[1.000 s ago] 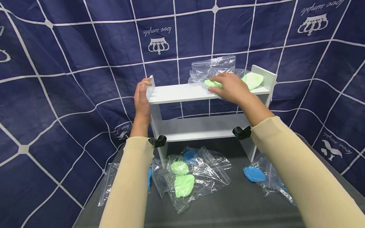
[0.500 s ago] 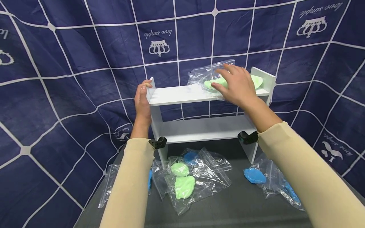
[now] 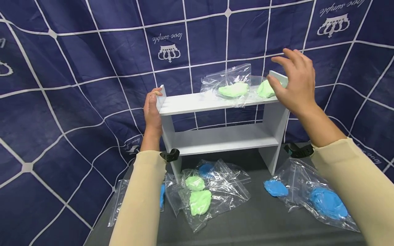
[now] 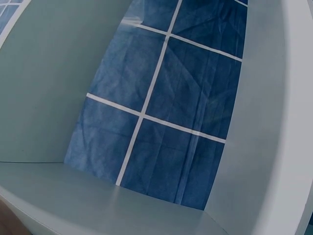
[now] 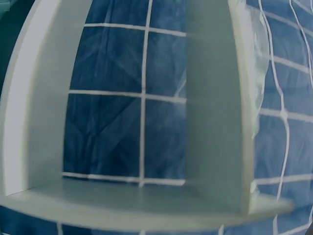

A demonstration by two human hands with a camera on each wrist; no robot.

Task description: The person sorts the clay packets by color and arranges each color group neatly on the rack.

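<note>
My left hand (image 3: 153,107) grips the raised left side panel of a white two-tier shelf (image 3: 184,103), its fingers curled over the panel's top edge. Up by the shelf's right end, my right hand (image 3: 297,82) is in the air with fingers spread and nothing held. On the top board lie clear zip bags with light green clay-like lumps: one green lump (image 3: 234,89) right of the middle, another green lump (image 3: 265,89) near the right panel, partly behind my right hand. The left wrist view shows the shelf's inside (image 4: 259,107); so does the right wrist view, with the shelf's boards (image 5: 215,107) around the blue cloth.
On the dark table (image 3: 240,222), clear bags with green lumps (image 3: 200,202) and a blue lump (image 3: 205,169) lie before the shelf. Bagged blue lumps (image 3: 328,202) lie at the right, another blue piece (image 3: 162,195) beside my left sleeve. A blue checked cloth (image 3: 101,51) hangs behind.
My right hand has let go of the bagged green lump on the top board and moved right and up, opening its fingers. My left hand keeps its grip on the shelf.
</note>
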